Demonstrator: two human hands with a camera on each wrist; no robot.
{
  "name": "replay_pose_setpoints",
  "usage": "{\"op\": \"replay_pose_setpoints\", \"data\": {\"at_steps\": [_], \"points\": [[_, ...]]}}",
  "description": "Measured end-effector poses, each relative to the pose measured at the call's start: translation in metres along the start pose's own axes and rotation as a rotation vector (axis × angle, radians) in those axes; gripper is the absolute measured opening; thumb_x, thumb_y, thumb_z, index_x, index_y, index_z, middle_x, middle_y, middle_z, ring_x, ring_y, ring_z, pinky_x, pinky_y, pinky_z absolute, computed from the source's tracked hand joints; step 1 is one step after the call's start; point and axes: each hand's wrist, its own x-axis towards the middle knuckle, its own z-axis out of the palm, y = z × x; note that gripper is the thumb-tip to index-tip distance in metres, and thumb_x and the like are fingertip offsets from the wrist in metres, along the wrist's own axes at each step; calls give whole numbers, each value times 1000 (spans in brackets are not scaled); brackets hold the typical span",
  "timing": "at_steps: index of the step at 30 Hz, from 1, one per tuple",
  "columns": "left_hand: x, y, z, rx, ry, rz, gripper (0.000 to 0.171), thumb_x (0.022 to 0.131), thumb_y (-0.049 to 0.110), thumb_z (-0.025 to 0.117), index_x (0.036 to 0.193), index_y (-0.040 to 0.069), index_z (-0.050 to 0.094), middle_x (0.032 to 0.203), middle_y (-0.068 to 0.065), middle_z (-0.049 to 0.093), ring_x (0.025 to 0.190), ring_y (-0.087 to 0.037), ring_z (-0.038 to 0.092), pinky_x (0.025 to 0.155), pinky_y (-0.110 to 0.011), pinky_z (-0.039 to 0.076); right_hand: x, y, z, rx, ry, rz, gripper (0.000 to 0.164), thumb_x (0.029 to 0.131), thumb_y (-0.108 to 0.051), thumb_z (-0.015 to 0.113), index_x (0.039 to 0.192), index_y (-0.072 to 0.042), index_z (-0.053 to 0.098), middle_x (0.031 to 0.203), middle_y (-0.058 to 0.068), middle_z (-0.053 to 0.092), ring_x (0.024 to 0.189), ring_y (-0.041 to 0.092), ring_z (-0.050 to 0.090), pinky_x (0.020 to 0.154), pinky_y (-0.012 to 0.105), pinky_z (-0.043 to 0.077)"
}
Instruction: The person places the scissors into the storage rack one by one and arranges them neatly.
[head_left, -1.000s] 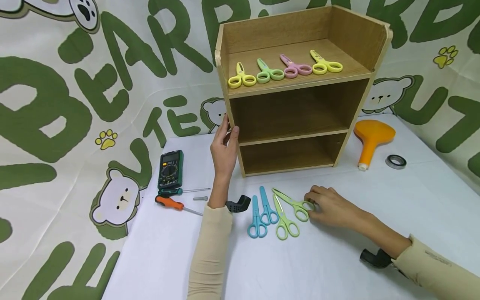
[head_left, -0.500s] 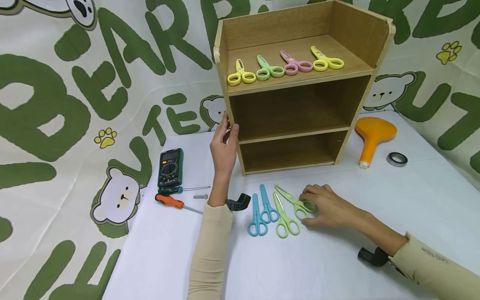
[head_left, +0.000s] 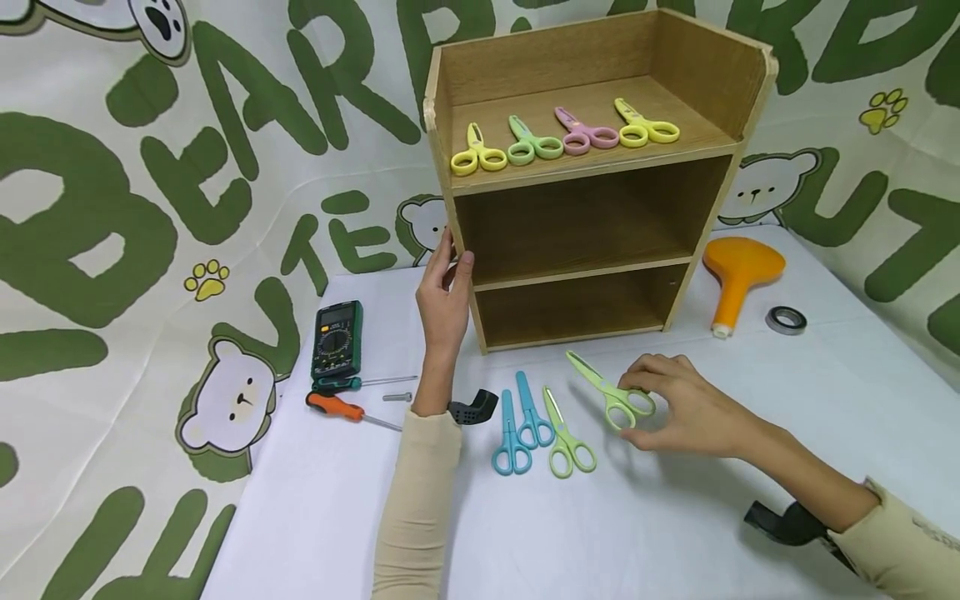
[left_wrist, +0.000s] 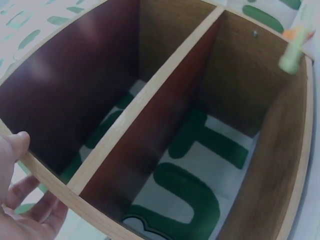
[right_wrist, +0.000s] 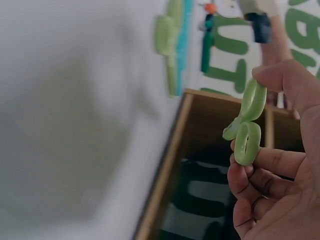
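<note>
My right hand pinches a pair of light green scissors by its handle loops, blades pointing to the back left, above the white tabletop. In the right wrist view the thumb presses one loop of the scissors and the fingers lie against the other. My left hand holds the left side panel of a wooden shelf, thumb at its front edge and fingers outside, as the left wrist view shows. On the table lie a second pair of green scissors and two pairs of blue scissors.
Several yellow, green and pink scissors lie along the shelf's top board. To the left are a multimeter, two screwdrivers and a bolt. An orange paddle-shaped object and a black tape roll lie right of the shelf.
My right hand has taken hold of the green scissors by the handles and lifted them up and to the right, away from the other pair. The left hand stays on the shelf.
</note>
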Motion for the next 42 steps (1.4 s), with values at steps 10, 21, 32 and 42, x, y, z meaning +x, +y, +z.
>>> {"op": "replay_pose_setpoints", "data": {"at_steps": [10,21,32,42], "points": [[1,-7,-1,-26,2,28,47,103,10,58,147,-1,45,146,-17,50,130,-22,53,106,-42,46,34,-23,-50,-50,73,16,48,73,-43,89,107,-14,74,105,-6,61,93,16,49,76,38,41],[0,1,0,-34,3,25,47,102,6,57,147,-5,44,146,-21,49,130,-28,52,106,-49,45,112,-36,-66,-71,118,-33,47,73,-38,88,104,-6,75,99,4,63,86,20,54,73,39,33],[1,-5,-1,-38,5,29,47,102,6,58,146,-4,45,146,-22,49,129,-29,53,106,-50,45,194,-36,-46,-47,39,43,49,75,-41,84,101,0,74,86,8,62,79,23,53,67,36,41],[7,-40,2,-34,2,38,48,103,17,59,149,11,47,148,-5,50,130,-14,51,106,-37,46,231,-31,-22,23,-46,168,39,82,-43,80,84,-6,68,67,0,48,67,19,48,56,30,30]]}}
